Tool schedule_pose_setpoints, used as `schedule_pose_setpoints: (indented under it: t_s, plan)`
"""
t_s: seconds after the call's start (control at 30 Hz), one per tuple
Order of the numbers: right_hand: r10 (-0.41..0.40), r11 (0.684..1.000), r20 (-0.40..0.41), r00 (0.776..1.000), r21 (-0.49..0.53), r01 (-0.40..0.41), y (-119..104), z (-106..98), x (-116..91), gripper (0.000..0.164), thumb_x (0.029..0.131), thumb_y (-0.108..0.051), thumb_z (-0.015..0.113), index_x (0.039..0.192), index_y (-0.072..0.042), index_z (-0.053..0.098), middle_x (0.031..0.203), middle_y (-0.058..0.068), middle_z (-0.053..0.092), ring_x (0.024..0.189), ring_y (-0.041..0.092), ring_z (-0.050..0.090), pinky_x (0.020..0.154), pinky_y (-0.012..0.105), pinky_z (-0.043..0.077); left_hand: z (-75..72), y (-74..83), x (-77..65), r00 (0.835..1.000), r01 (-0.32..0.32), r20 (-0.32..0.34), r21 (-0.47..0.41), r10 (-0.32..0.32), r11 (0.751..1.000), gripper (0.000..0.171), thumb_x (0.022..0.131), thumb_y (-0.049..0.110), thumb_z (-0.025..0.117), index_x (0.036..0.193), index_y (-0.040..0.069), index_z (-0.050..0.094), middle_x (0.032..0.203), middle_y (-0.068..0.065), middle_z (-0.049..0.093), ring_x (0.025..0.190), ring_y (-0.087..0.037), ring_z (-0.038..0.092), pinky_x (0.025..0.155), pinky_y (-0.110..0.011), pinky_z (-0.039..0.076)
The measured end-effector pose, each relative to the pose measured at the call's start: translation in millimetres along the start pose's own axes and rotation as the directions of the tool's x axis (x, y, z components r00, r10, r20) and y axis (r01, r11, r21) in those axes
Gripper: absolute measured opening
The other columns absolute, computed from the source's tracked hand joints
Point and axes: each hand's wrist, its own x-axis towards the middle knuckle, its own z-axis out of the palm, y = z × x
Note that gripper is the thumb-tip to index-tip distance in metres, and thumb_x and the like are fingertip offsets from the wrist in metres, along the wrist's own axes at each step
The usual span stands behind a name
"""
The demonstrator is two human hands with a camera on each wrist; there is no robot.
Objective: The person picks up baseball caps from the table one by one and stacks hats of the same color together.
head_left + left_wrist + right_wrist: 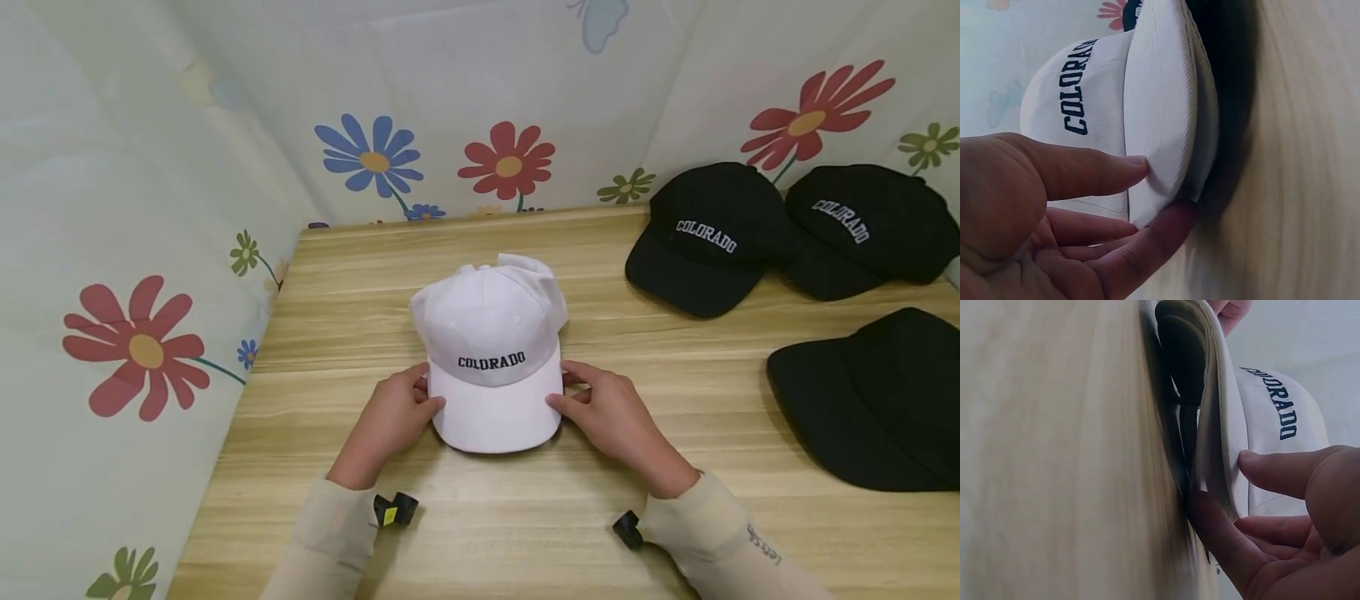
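A white cap [491, 333] with COLORADO in dark letters sits mid-table, its brim toward me. My left hand [397, 408] pinches the brim's left edge, thumb on top and fingers beneath. On the opposite edge my right hand [611, 412] pinches the brim in the same way. In the left wrist view a second white brim layer [1210, 119] shows just under the top brim [1160, 94]. Layered brim edges also show in the right wrist view, with something dark [1182, 356] underneath, close over the wooden table [1072, 450].
Two black COLORADO caps [712, 237] [873, 225] lie side by side at the back right. Another black cap [870, 400] is at the right, partly out of frame. A flower-printed cloth [435, 75] hangs behind and to the left of the table.
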Motion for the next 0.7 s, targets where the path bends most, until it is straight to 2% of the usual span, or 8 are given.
schedule_pose_setpoints:
  t_s: [0.13, 0.23, 0.37, 0.47, 0.7]
  plan:
    - [0.005, 1.000, 0.020, 1.000, 0.009, -0.005, -1.4, -1.4, -1.7, 0.055, 0.089, -0.026, 0.070, 0.137, -0.007, 0.053, 0.120, 0.010, 0.068, 0.088, 0.014, 0.072, 0.080, 0.035, 0.053, -1.3, 2.3, -2.2, 1.000, -0.004, -0.005, 0.055, 0.004, 0.998, 0.056, 0.091, 0.017, 0.066, 0.140, -0.002, 0.047, 0.113, -0.015, 0.068, 0.095, -0.019, 0.067, 0.082, -0.037, 0.055]
    - [0.003, 1.000, 0.027, 1.000, -0.002, -0.003, -2.5, -3.7, -3.4, 0.056, 0.089, -0.027, 0.069, 0.139, -0.009, 0.051, 0.121, 0.010, 0.067, 0.088, 0.014, 0.072, 0.078, 0.033, 0.053, -2.1, 5.4, -5.3, 0.999, -0.025, -0.028, 0.121, 0.028, 0.992, 0.056, 0.091, 0.018, 0.066, 0.139, -0.004, 0.048, 0.108, -0.017, 0.066, 0.087, -0.021, 0.063, 0.081, -0.039, 0.053]
    - [0.004, 1.000, 0.025, 1.000, -0.007, -0.004, -1.9, -9.7, -6.0, 0.058, 0.090, -0.028, 0.068, 0.141, -0.008, 0.050, 0.123, 0.013, 0.066, 0.089, 0.016, 0.072, 0.078, 0.035, 0.053, -2.9, 12.3, -11.0, 0.990, -0.084, -0.092, 0.242, 0.109, 0.967, 0.051, 0.089, 0.017, 0.067, 0.132, -0.007, 0.054, 0.106, -0.023, 0.063, 0.091, -0.032, 0.062, 0.084, -0.046, 0.051]
    - [0.019, 1.000, 0.021, 1.000, -0.002, -0.019, -0.4, -14.7, -8.1, 0.059, 0.091, -0.029, 0.067, 0.142, -0.006, 0.048, 0.126, 0.014, 0.064, 0.091, 0.017, 0.072, 0.079, 0.035, 0.053, -3.9, 20.5, -16.6, 0.979, -0.109, -0.134, 0.311, 0.157, 0.944, 0.045, 0.089, 0.018, 0.068, 0.124, -0.008, 0.059, 0.111, -0.025, 0.063, 0.101, -0.038, 0.062, 0.088, -0.050, 0.050]
    - [0.020, 1.000, -0.025, 0.999, -0.021, -0.021, 3.3, -26.8, -15.4, 0.059, 0.091, -0.027, 0.066, 0.143, -0.007, 0.047, 0.129, 0.014, 0.063, 0.095, 0.021, 0.072, 0.078, 0.037, 0.054, -5.1, 45.1, -31.6, 0.978, -0.122, -0.118, 0.350, 0.173, 0.929, 0.033, 0.090, 0.025, 0.067, 0.112, -0.001, 0.066, 0.104, -0.016, 0.066, 0.094, -0.032, 0.064, 0.083, -0.045, 0.052]
